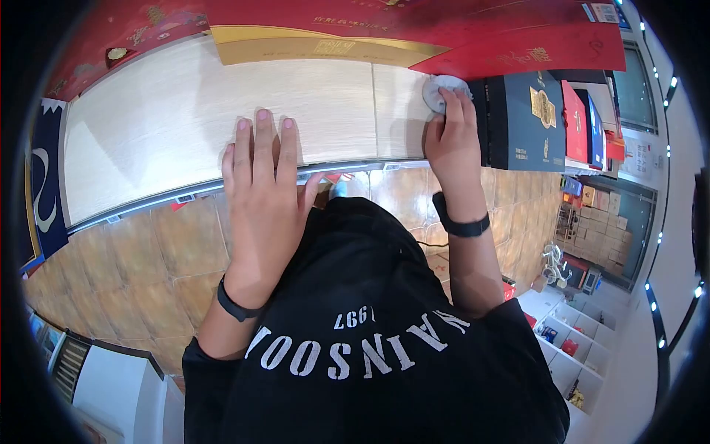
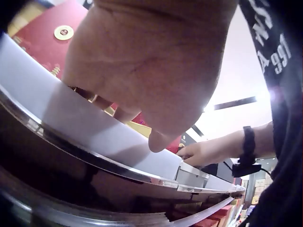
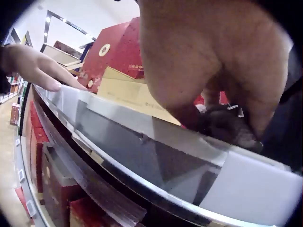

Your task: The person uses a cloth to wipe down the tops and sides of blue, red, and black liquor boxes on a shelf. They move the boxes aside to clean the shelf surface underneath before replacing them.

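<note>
My right hand [image 1: 456, 140] grips a bunched grey-white cloth [image 1: 435, 94] against the pale shelf top [image 1: 310, 103], close beside a dark gift box [image 1: 529, 122]. In the right wrist view the cloth [image 3: 229, 125] looks dark, in shadow under the palm, with fingers and thumb around it. My left hand [image 1: 262, 177] lies palm down with straight fingers reaching over the shelf's front edge. From the left wrist view, the left palm [image 2: 147, 71] hides most of its own fingers.
Large red and gold boxes [image 1: 414, 33] line the back of the shelf. A red box [image 1: 573, 122] stands right of the dark one; a dark blue box [image 1: 46, 174] is at the far left. Below the metal-trimmed edge, more red boxes [image 3: 40, 146] sit on a lower shelf.
</note>
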The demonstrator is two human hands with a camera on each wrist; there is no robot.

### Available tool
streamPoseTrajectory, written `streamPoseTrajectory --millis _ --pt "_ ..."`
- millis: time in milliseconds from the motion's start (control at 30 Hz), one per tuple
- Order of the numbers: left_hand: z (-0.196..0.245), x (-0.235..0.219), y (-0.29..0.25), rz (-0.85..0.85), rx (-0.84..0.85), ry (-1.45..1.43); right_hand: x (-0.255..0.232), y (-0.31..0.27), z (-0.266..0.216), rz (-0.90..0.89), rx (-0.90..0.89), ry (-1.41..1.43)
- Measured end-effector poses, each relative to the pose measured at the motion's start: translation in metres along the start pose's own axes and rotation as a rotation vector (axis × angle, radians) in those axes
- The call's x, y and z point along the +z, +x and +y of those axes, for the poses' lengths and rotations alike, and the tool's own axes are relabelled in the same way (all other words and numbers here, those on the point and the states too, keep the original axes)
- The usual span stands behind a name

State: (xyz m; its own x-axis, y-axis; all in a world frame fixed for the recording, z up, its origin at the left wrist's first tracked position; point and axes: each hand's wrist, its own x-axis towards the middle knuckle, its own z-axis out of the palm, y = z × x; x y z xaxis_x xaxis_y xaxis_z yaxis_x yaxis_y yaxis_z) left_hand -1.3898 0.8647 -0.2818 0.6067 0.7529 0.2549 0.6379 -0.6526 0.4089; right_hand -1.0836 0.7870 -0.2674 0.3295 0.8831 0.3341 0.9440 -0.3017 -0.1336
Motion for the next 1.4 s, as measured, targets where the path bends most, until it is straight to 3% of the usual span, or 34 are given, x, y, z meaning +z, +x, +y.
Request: streamPoseTrajectory --millis 233,367,400,467,633,767,800,900,933,1033,1233,1400 --pt "0.008 -0.011 0.004 -0.069 -0.047 0.03 -0.029 -0.033 0.0 -0.207 0.082 0.002" --pt "0.015 -0.01 0.005 -0.045 -0.043 0.071 0.013 0.002 0.024 -0.07 -0.036 0.005" --pt "0.016 -0.01 0.005 -0.039 -0.036 0.078 0.013 0.016 0.012 -0.111 0.093 -0.013" --pt "0.019 -0.012 0.006 -0.047 -0.028 0.093 0.015 0.014 0.002 -0.105 0.076 -0.058" --pt "0.025 -0.012 0.012 -0.064 -0.063 0.102 -0.02 -0.026 -0.018 -0.174 -0.12 0.199" --pt "0.028 -0.01 0.016 -0.086 -0.098 0.126 -0.039 -0.041 0.008 -0.263 -0.113 0.385" --pt "0.03 -0.01 0.017 -0.095 -0.121 0.118 -0.043 -0.037 0.017 -0.19 -0.123 0.324" --pt "0.033 -0.008 0.017 -0.107 -0.153 0.105 -0.036 -0.034 0.023 -0.154 0.044 0.24" --pt "0.032 -0.007 0.017 -0.105 -0.162 0.102 -0.022 -0.036 0.023 -0.103 -0.01 0.156" --pt "0.031 -0.002 0.016 -0.059 -0.134 0.099 -0.025 -0.039 0.002 -0.136 -0.062 0.283" --pt "0.032 0.005 0.013 0.005 -0.166 0.101 -0.035 -0.06 0.005 -0.234 -0.294 0.673" --pt "0.027 0.012 0.012 0.066 -0.153 0.077 -0.045 -0.058 0.022 -0.149 0.082 0.399"
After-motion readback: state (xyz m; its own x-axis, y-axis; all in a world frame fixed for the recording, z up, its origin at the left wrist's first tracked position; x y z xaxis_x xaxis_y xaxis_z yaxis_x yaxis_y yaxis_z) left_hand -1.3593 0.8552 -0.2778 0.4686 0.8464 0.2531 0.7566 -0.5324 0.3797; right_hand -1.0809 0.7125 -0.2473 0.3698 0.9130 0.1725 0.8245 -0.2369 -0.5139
